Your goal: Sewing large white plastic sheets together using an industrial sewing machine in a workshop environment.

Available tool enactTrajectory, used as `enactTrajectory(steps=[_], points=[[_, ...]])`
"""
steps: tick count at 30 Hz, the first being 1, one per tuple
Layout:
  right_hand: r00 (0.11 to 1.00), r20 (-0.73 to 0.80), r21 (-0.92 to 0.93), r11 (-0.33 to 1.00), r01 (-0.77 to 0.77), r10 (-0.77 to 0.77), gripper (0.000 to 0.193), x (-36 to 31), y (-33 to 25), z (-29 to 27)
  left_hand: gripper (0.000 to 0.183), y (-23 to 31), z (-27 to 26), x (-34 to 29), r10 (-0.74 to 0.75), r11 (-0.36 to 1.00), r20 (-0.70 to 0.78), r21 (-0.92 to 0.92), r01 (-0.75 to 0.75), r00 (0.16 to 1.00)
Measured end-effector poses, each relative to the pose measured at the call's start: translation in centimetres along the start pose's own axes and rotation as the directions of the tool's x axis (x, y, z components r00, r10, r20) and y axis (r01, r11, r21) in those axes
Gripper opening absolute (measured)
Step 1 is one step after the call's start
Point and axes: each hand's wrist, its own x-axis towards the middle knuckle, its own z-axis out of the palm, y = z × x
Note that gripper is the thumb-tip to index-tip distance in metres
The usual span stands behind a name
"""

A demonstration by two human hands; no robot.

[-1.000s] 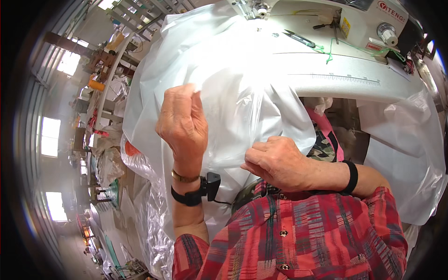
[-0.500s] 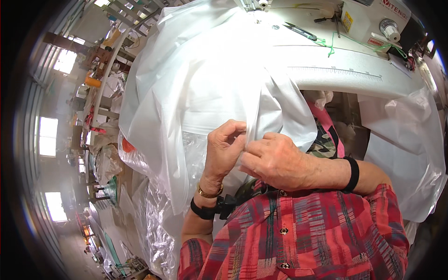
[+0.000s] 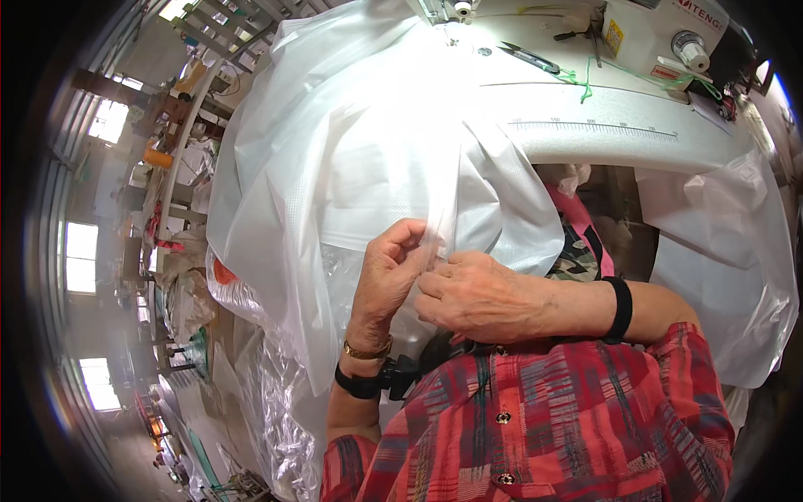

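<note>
White translucent plastic sheeting spreads over the table's front edge and hangs down toward my lap. My left hand pinches a fold of it between thumb and fingers. Close against it on the right, my right hand is closed on the same gathered edge, its fingertips partly hidden by the cloth-like folds. Above both hands the gathered strip runs up to the sewing machine's needle area, where bright light washes out detail.
Thread snips with green thread lie on the table right of the needle, near the sewing machine body. A printed ruler scale follows the table edge. More white sheeting hangs at right; crumpled clear plastic lies lower left.
Both hands keep their hold on the sheeting and have shifted slightly left in the picture. The whole view has also moved a little, and the folds near my fingers look slightly different.
</note>
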Motion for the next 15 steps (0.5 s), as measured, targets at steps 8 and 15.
enactTrajectory(steps=[8,15], points=[[0.993,0.118,-0.026,1.000,-0.013,0.016,0.013,0.3,0.0,0.5,0.012,-0.4,-0.2,0.1,-0.030,0.998,-0.059,-0.060,0.026,0.998],[0.998,-0.056,0.026,0.999,0.019,-0.017,0.019,-1.0,0.9,-0.8,0.014,-0.2,0.1,0.7,0.032,0.998,-0.113,0.048,-0.026,0.993]])
